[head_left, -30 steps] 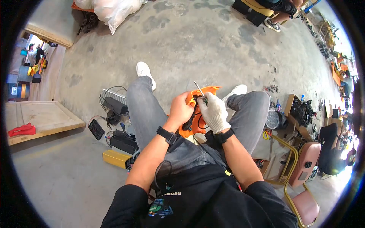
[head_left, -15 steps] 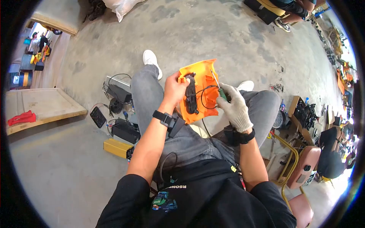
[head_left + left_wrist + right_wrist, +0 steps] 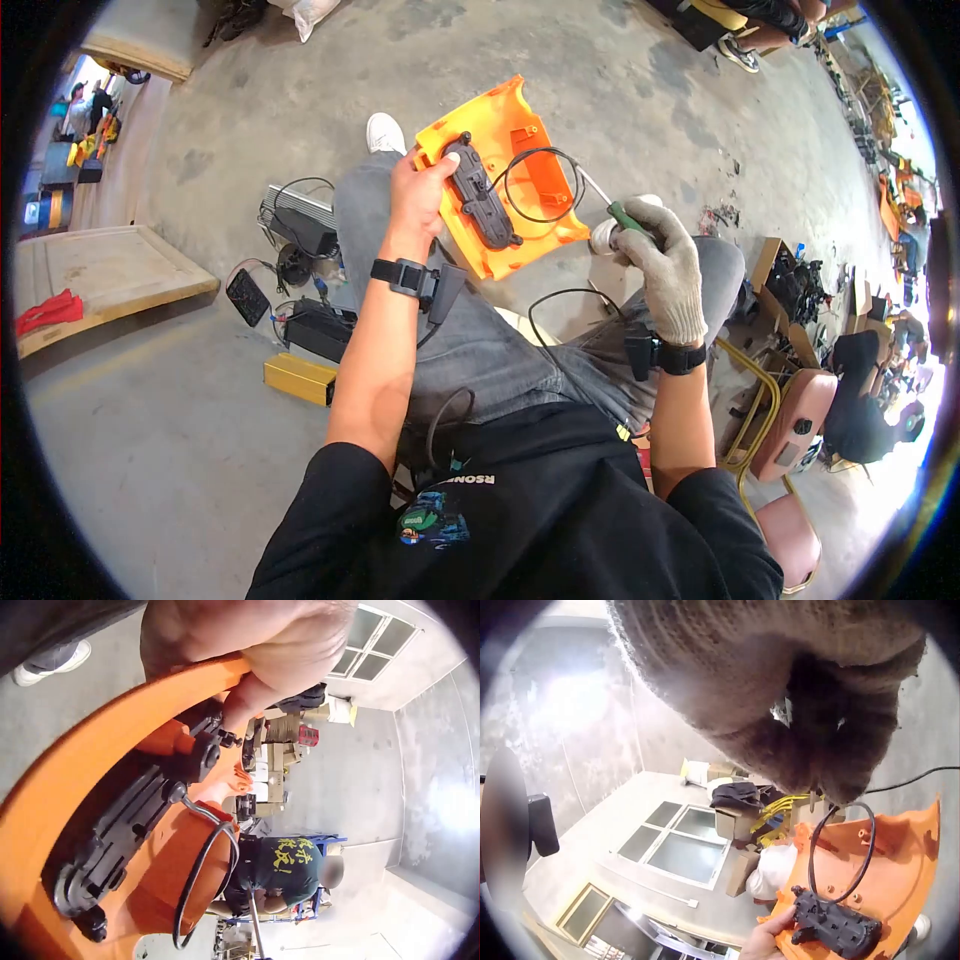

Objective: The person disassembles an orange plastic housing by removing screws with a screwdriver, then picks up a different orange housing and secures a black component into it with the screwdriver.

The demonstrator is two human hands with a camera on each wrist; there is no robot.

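My bare left hand (image 3: 418, 195) grips the left edge of an orange plastic shell (image 3: 492, 112), thumb pressed near a long black plastic module (image 3: 480, 195) inside it. Posts and ribs line the shell's hollow side, which faces me. A thin black cable (image 3: 545, 152) loops out from the module and runs down toward my lap. In a knit work glove, my right hand (image 3: 668, 270) holds a screwdriver by its green handle (image 3: 630, 218), the shaft pointing up and left across the cable loop. The right wrist view shows the glove (image 3: 765, 682) above the shell (image 3: 904, 844).
On the floor to the left lie a gold box (image 3: 300, 380), black electronic units (image 3: 318, 330) and cables. A wooden panel (image 3: 120, 280) with a red cloth (image 3: 50, 312) is farther left. At right stand a cardboard box (image 3: 772, 272) and a yellow-framed chair with a pink cushion (image 3: 795, 425).
The orange shell has moved up and away from my lap, turning its hollow side into view. My right hand has moved right with the screwdriver, away from the shell's middle.
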